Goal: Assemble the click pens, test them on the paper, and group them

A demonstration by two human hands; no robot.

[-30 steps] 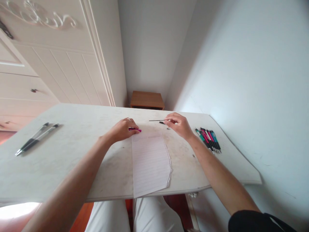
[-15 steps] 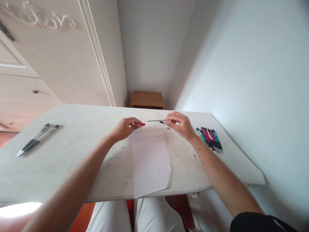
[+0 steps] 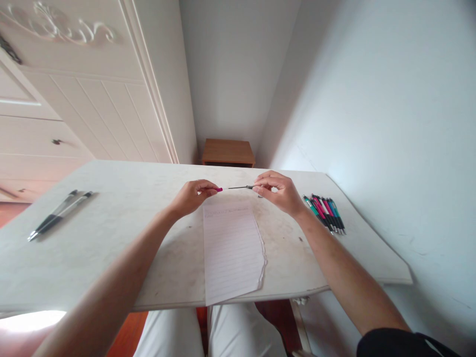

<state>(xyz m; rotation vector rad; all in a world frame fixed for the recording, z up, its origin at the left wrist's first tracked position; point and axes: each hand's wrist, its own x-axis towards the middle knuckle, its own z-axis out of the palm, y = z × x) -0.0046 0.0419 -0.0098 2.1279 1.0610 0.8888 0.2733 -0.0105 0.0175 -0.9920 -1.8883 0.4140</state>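
My left hand (image 3: 197,196) is closed in a pinch on a pink pen barrel (image 3: 219,189); only its end shows past the fingertips. Facing it, my right hand (image 3: 274,191) pinches a black pen piece (image 3: 249,187). A thin dark pen refill (image 3: 236,188) sticks out from that piece towards the pink end, with a small gap between them. Where the refill ends inside my right fingers is hidden. Both hands hover over the far part of the white table (image 3: 156,263), just beyond a lined sheet of paper (image 3: 232,253) with faint writing along its top.
Several pens (image 3: 327,213) in green, pink, black and blue lie side by side right of my right forearm. Two silver-and-black pens (image 3: 61,213) rest at the left. A wall (image 3: 390,124) borders the right side, and a wooden stand (image 3: 227,151) is behind the table.
The refill has come down slightly in my right hand and now lines up with the black piece, where before it lay above it. My left hand has barely moved.
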